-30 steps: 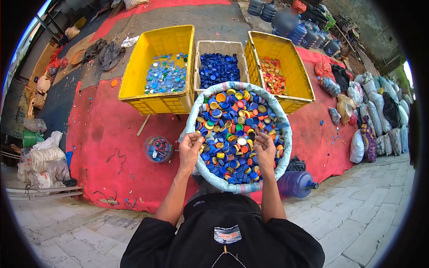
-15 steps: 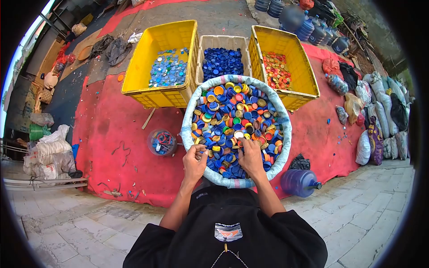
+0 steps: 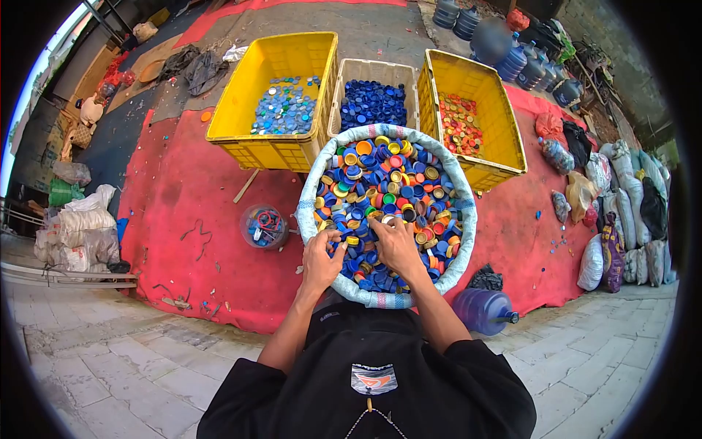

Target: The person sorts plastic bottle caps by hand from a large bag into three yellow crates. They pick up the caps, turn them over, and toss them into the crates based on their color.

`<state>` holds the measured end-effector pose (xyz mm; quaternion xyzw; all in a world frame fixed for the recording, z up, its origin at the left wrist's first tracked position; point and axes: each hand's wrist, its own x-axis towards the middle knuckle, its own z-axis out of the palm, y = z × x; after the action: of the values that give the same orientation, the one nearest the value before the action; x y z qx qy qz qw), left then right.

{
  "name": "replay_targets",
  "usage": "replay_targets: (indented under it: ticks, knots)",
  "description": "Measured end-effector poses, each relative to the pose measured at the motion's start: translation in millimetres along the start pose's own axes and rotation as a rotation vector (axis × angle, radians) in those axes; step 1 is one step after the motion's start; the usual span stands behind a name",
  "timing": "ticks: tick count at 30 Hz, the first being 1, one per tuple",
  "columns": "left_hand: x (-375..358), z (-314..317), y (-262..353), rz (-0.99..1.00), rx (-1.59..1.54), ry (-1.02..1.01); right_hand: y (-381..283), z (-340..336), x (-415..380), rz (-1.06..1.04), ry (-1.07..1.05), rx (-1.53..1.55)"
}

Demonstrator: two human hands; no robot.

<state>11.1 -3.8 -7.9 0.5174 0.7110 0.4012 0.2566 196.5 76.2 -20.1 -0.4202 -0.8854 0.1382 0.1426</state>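
A round tub (image 3: 466,197) with a pale blue wrapped rim stands in front of me, heaped with mixed plastic bottle caps (image 3: 409,172), mostly blue with yellow, orange, red and green ones. My left hand (image 3: 322,262) hovers at the tub's near left side, fingers bent and thumb apart from them. Nothing shows in its gap. Among the caps near the middle, my right hand (image 3: 397,247) has its fingers bent and together, tips beside a gold cap and a white cap (image 3: 388,219). Its fingertips are partly hidden, so what they hold cannot be made out.
Beyond the tub stand a yellow crate (image 3: 272,150) with light blue caps, a whitish crate (image 3: 411,73) with dark blue caps, and another yellow crate (image 3: 501,157) with red and orange caps. A small bucket (image 3: 264,226) sits left, a water jug (image 3: 482,312) right.
My right hand has moved a little left and forward, onto the caps near the white one. My left hand's fingers have spread slightly from the thumb. The view has shifted slightly.
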Motion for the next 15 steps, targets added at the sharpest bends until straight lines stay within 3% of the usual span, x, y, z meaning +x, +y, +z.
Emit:
replay_targets:
  ticks: [11, 15]
  knots:
    - [14.0, 17.6, -5.6, 0.14, 0.036, -0.017, 9.9, -2.5, 4.2, 0.012, -0.001, 0.013]
    - [19.3, 19.5, 1.9, 0.103, 0.049, -0.065, 9.7, 0.9, 5.0, 0.046, 0.014, 0.071]
